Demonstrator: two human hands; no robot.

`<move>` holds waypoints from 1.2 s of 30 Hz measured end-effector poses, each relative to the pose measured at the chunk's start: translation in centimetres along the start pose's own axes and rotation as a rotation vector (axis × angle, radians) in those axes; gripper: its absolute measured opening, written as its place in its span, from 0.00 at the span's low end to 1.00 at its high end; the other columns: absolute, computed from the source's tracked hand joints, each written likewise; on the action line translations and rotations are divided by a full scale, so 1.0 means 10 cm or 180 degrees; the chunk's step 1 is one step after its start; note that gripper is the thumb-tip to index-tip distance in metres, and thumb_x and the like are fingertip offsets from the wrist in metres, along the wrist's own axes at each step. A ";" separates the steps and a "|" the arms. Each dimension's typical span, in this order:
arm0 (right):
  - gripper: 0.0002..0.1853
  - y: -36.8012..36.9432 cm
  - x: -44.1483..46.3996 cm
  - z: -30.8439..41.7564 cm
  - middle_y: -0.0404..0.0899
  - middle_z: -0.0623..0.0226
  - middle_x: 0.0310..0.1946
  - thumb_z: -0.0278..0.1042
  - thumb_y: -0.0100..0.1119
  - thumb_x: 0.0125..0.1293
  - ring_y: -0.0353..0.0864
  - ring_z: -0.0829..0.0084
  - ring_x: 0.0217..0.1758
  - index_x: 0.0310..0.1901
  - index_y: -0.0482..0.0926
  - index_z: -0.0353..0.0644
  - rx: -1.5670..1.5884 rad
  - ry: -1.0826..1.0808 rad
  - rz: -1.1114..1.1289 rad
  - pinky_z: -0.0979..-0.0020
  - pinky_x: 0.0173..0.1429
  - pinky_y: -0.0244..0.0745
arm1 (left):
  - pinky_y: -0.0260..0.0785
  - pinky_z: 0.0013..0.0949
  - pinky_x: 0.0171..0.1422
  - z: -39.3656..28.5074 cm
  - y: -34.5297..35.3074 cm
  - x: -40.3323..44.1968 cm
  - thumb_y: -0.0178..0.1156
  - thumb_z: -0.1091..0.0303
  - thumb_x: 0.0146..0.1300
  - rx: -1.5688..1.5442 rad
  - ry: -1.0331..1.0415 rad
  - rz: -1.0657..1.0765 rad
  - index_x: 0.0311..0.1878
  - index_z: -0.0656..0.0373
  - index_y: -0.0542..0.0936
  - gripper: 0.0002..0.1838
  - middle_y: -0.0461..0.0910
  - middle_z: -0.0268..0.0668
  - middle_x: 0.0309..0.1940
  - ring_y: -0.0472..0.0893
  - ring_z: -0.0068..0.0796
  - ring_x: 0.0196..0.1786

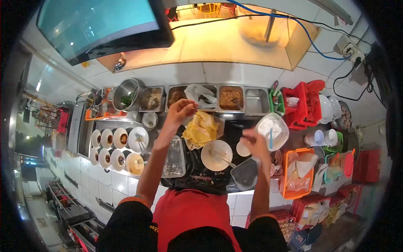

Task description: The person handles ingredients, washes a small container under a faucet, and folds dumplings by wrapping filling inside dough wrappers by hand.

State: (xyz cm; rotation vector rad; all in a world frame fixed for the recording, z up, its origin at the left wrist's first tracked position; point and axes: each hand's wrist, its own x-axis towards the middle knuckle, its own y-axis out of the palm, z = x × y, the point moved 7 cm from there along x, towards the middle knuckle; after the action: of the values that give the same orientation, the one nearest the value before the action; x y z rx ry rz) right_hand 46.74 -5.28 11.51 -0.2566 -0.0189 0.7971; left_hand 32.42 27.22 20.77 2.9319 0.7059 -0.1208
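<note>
My left hand [183, 110] is raised over the yellow wrapper sheets [200, 130], with thumb and fingertips drawn together; what they hold, if anything, is too small to make out. My right hand [255, 143], slightly blurred with its fingers apart, hovers by a small white cup [242, 149] and a square tub of white powder [273, 128] with a blue-handled utensil in it. Between my arms sits a white bowl [216, 155] with a light mixture and a spoon. A clear plastic container [174, 157] lies near my left forearm, and another clear container [244, 174] near my right.
White bowls [121, 137] with dark sauce stand in rows at left. Metal trays [257, 101] of ingredients line the back. An orange basket [286, 185] with plastic bags and red baskets [300, 103] are at right. A monitor [105, 25] overhangs the upper left.
</note>
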 end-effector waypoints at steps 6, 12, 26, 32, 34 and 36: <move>0.16 -1.49 1.92 1.99 0.84 0.71 0.40 0.42 0.59 0.76 0.81 0.81 0.39 0.53 0.84 0.39 0.0770 -0.1062 -0.1163 0.75 0.44 0.75 | 0.76 0.33 0.56 0.64 1.20 -0.55 0.61 0.71 0.72 0.1163 -0.0072 0.0646 0.53 0.61 0.81 0.10 0.85 0.35 0.45 0.83 0.27 0.48; 0.20 -2.67 3.69 2.05 0.79 0.59 0.57 0.43 0.50 0.78 0.80 0.67 0.58 0.63 0.77 0.41 0.1407 -0.1646 -0.0844 0.65 0.61 0.76 | 0.77 0.38 0.55 0.87 1.81 -1.94 0.63 0.66 0.72 0.0732 -0.0343 0.1692 0.53 0.64 0.81 0.13 0.86 0.42 0.46 0.84 0.33 0.48; 0.19 -3.31 4.24 1.78 0.78 0.47 0.45 0.33 0.58 0.72 0.86 0.53 0.45 0.60 0.73 0.34 0.1523 -0.1271 -0.1163 0.58 0.49 0.89 | 0.75 0.36 0.61 0.85 0.82 -2.81 0.61 0.68 0.73 0.0677 -0.0469 0.0255 0.53 0.64 0.81 0.11 0.85 0.43 0.49 0.84 0.35 0.54; 0.13 -2.65 2.54 1.96 0.79 0.52 0.39 0.28 0.66 0.65 0.84 0.57 0.35 0.44 0.77 0.26 0.1553 -0.1026 -0.1751 0.62 0.43 0.89 | 0.75 0.37 0.59 1.00 0.48 -3.49 0.62 0.66 0.72 0.0451 -0.0519 0.0081 0.54 0.63 0.80 0.13 0.85 0.41 0.48 0.83 0.32 0.52; 0.12 -2.27 1.52 2.06 0.79 0.54 0.37 0.28 0.66 0.65 0.83 0.59 0.34 0.43 0.77 0.27 0.1767 -0.0672 -0.2092 0.62 0.46 0.87 | 0.76 0.37 0.59 1.05 0.28 -3.82 0.63 0.64 0.71 0.1087 -0.0604 -0.0048 0.56 0.61 0.80 0.15 0.85 0.42 0.49 0.84 0.36 0.52; 0.11 -1.96 0.71 2.10 0.80 0.56 0.40 0.29 0.65 0.65 0.83 0.61 0.40 0.44 0.78 0.31 0.1801 -0.0903 -0.1542 0.59 0.53 0.83 | 0.76 0.39 0.59 1.19 0.00 -4.25 0.64 0.61 0.70 0.1961 -0.0381 -0.0252 0.59 0.60 0.80 0.18 0.85 0.45 0.51 0.85 0.40 0.52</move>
State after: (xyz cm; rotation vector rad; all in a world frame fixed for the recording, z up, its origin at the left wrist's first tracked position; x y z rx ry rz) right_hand 63.20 -8.71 35.92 0.3893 -0.1161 0.3254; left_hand -5.90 6.55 13.56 3.4213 0.8982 -0.6192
